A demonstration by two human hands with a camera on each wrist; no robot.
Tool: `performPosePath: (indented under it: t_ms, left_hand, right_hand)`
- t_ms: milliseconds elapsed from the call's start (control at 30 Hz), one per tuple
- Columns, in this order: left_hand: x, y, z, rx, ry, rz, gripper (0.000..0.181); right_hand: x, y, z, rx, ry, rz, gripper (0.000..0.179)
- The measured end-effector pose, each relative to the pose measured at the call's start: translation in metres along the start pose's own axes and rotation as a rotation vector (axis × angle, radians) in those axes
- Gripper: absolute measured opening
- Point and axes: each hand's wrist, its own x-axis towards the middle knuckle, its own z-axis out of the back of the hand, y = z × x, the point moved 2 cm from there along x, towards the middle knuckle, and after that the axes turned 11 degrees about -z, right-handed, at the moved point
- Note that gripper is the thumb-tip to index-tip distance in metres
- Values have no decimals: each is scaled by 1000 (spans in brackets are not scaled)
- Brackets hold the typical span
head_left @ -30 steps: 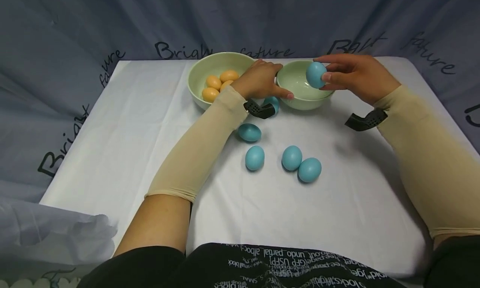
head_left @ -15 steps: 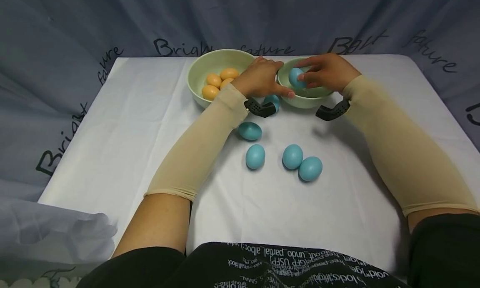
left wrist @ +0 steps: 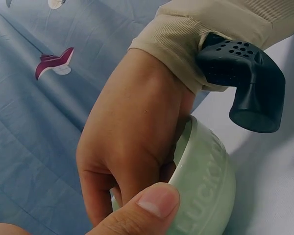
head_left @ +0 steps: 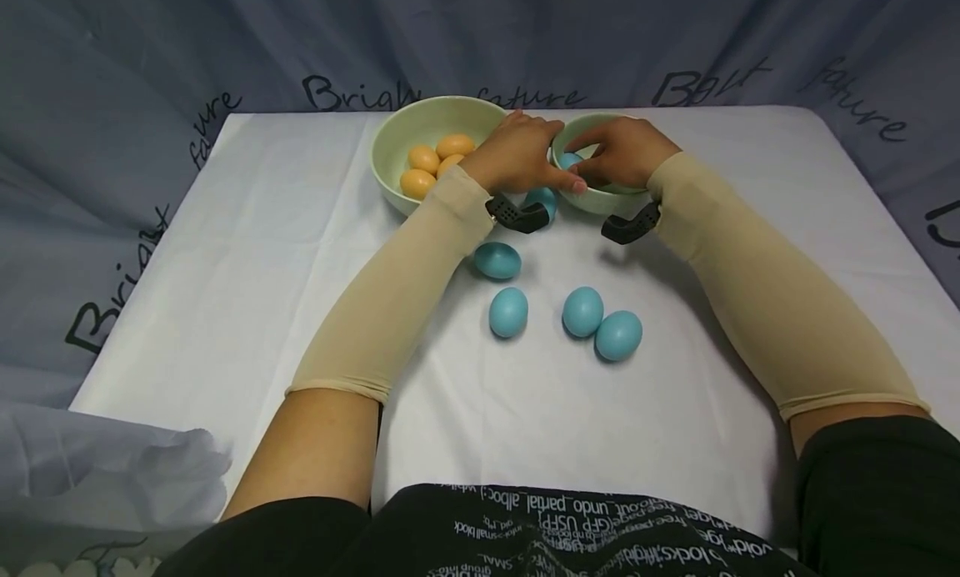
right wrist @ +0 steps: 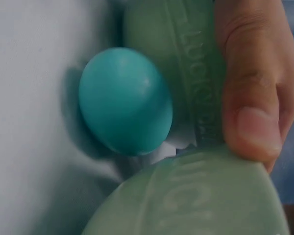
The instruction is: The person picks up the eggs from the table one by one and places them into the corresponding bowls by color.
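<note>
My right hand (head_left: pixel 628 150) reaches down into the smaller pale green bowl (head_left: pixel 604 202). Its fingers pinch a light blue egg (head_left: pixel 570 158) inside that bowl, at the left wall; in the left wrist view the egg is hidden by the hand and the rim. On the same bowl's left side, my left hand (head_left: pixel 517 153) holds the rim, thumb along the near edge. The right wrist view shows the left thumb (right wrist: pixel 255 128) on the rim. Another blue egg (right wrist: pixel 125 100) lies on the cloth between the two bowls.
A larger green bowl (head_left: pixel 386 156) holding several orange eggs (head_left: pixel 417 183) stands to the left. Nearer the body are more blue eggs: one lying sideways (head_left: pixel 497 260), another below it (head_left: pixel 508 313), and a touching pair (head_left: pixel 582 312). White cloth (head_left: pixel 225 310) covers the table; a grey curtain (head_left: pixel 480 35) hangs behind.
My right hand has moved left and down, carrying the blue egg from above the smaller bowl's right side into it. The left hand has stayed at the rim.
</note>
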Motion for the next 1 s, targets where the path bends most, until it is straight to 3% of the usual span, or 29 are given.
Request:
performPosePath:
  t_ms: [300, 433, 533, 667, 833, 1000]
  left_hand:
    - [-3, 8, -2, 22, -18, 5, 111]
    - [0, 8, -6, 7, -16, 2, 112]
    - [3, 4, -7, -17, -2, 10, 114]
    - [7, -3, -6, -20, -8, 4, 113]
    - [10, -9, -3, -19, -12, -15, 111]
    - [9, -6, 2, -17, -11, -2, 112]
  right_hand:
    - [4, 5, -5, -50, -20, 33, 72]
    - [-9, -3, 3, -91, 6, 47, 82]
    - [-38, -11, 17, -77, -79, 57, 81]
    - [-100, -13, 23, -74, -238, 122, 61]
    - [-172, -9, -10, -254, -226, 289, 48]
    - [-204, -5, -40, -325, -306, 342, 51]
